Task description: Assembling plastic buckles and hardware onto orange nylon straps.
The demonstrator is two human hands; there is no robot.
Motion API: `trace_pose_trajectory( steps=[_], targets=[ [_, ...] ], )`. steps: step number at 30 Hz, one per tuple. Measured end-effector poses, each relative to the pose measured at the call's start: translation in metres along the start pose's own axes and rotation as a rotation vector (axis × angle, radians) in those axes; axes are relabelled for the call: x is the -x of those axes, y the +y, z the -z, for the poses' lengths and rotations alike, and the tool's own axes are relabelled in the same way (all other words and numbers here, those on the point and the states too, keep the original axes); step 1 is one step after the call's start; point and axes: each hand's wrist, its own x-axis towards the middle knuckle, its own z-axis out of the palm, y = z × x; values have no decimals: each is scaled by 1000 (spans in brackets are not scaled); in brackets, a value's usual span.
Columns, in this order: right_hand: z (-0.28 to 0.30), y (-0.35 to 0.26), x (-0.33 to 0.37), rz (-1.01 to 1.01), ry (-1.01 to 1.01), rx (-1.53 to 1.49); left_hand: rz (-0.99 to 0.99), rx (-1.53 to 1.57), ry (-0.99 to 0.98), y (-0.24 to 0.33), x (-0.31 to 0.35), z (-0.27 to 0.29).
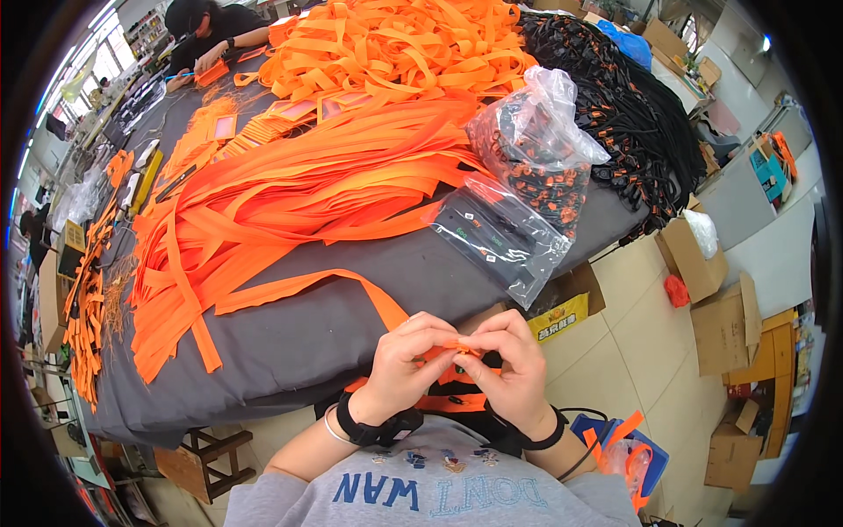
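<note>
Close in front of my body, my left hand (411,358) and my right hand (509,362) meet with fingertips pinched together. The end of a flat orange strap (351,279) runs from the table into my left hand. A small orange piece (465,349) shows between the fingertips of both hands; its exact shape is mostly hidden. More orange strap lies below my hands, across my lap. Just beyond them, a big bundle of long orange straps (290,189) spreads over the dark-covered table (307,329).
A see-through bag of small black and orange parts (536,145) stands by a flat plastic packet (500,237). Behind are heaped orange loops (395,48) and black cords (623,114). Cardboard boxes (720,325) line the right. Far left, another person (211,39) handles orange pieces.
</note>
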Motion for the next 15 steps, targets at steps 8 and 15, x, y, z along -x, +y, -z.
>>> trace_pose_trajectory(
  steps=[8, 15],
  targets=[
    [6, 5, -3, -183, -99, -102, 154, 10, -81, -2, 3, 1],
    [13, 18, -7, -503, -121, -514, 423, 178, -198, -2, 0, 7]
  ],
)
